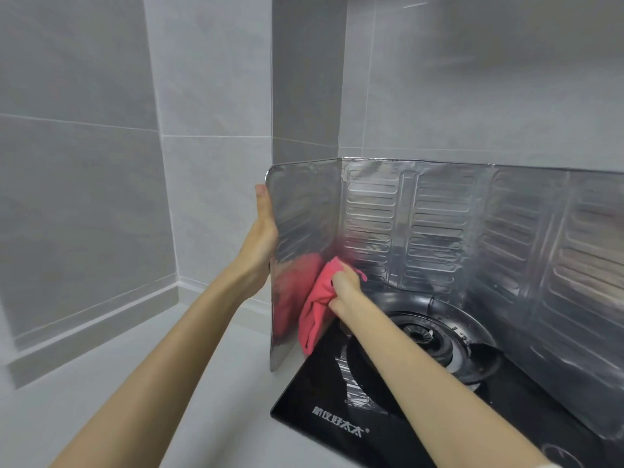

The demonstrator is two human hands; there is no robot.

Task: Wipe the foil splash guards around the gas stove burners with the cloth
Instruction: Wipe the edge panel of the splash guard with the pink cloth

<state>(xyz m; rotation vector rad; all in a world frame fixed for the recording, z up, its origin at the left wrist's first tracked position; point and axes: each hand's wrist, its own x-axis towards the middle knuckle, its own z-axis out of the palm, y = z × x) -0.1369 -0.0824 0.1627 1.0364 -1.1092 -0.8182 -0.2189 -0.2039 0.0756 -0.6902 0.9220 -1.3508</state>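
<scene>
Likely thin, light & floppy, foil splash guard [371, 217], standing left of + behind burner [425, 336], wants backing at its free edge, where L hand [265, 228] braces it (fingers hidden behind, can't tell), while R hand [344, 292] curls fingers round bunched pink cloth [315, 315] pressed low on its inner face.

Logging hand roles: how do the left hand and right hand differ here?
The left hand braces the outer edge of the foil guard, fingers hidden behind it; the right hand grips the pink cloth against its inner face. The left hand sits higher, the right hand lower, nearer the burner. Both work on the same side panel.
</scene>
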